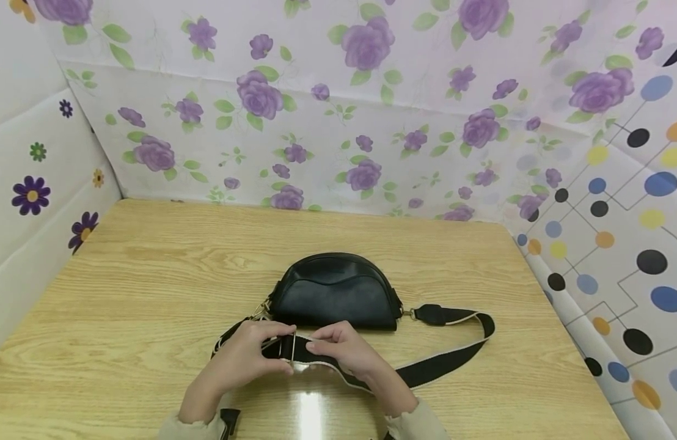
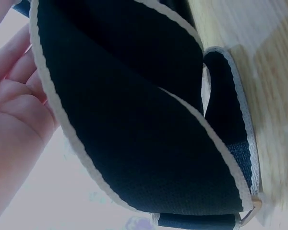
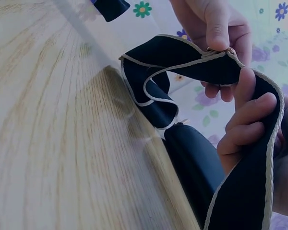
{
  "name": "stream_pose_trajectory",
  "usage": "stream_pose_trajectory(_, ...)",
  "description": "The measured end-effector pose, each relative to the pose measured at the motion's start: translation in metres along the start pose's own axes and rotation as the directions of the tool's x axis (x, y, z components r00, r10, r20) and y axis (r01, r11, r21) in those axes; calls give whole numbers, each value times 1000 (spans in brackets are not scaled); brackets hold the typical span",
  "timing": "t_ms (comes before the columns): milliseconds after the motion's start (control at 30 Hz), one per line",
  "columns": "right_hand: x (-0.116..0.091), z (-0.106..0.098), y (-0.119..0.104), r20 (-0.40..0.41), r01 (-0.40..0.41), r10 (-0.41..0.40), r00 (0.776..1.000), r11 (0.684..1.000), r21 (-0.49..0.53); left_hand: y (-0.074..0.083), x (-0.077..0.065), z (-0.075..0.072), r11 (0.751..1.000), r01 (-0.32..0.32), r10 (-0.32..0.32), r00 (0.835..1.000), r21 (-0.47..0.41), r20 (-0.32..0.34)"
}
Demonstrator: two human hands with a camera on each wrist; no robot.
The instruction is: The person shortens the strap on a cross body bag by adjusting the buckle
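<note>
A black half-moon handbag (image 1: 338,296) lies on the table in front of both hands. Its black webbing strap (image 1: 443,366) with pale edging is clipped on at both ends and loops out to the right. My left hand (image 1: 245,354) grips the metal slider buckle (image 1: 293,348) on the strap between thumb and fingers. Just right of the buckle, my right hand (image 1: 349,351) pinches the strap, its fingers curled around the band in the right wrist view. Folded strap webbing (image 2: 134,134) covers much of the left wrist view, hiding part of the left hand (image 2: 19,105).
The wood-grain table (image 1: 151,263) extends around the bag. A flowered cloth wall (image 1: 316,122) stands behind it, with patterned walls at left and right. Gold-coloured clips (image 1: 409,313) join strap and bag.
</note>
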State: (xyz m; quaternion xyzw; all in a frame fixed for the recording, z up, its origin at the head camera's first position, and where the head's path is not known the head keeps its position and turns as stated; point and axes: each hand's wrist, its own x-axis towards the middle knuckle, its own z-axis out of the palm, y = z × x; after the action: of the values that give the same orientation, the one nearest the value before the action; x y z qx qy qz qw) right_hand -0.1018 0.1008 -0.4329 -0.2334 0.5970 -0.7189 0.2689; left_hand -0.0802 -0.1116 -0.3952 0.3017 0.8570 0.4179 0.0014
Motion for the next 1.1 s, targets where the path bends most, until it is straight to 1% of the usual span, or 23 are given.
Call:
stream_pose_trajectory(267,1,2,2,-31,-21,20,999,1000,-9,0,1,1,1000,-12,12,1000,7,2)
stream_pose_trajectory(467,2,2,3,-33,-3,4,999,1000,11,0,2,3,1000,-16,15,1000,-11,-3)
stream_pose_trajectory(600,2,4,3,-44,-20,21,999,1000,15,0,2,5,1000,-16,16,1000,-22,-3)
stream_pose_trajectory(667,3,6,2,-50,-30,31,998,999,13,0,3,6,999,-31,31,999,-22,-13)
stream_pose_trajectory(800,3,8,1,-56,-41,41,998,999,9,-1,5,10,996,-84,83,996,-11,-42)
stream_pose_trajectory(900,3,9,0,-55,-59,60,997,998,17,-2,6,12,995,-100,100,994,5,-53)
stream_pose_trajectory(1100,2,10,0,-45,-74,75,996,997,23,-3,4,11,997,-77,78,996,28,-33)
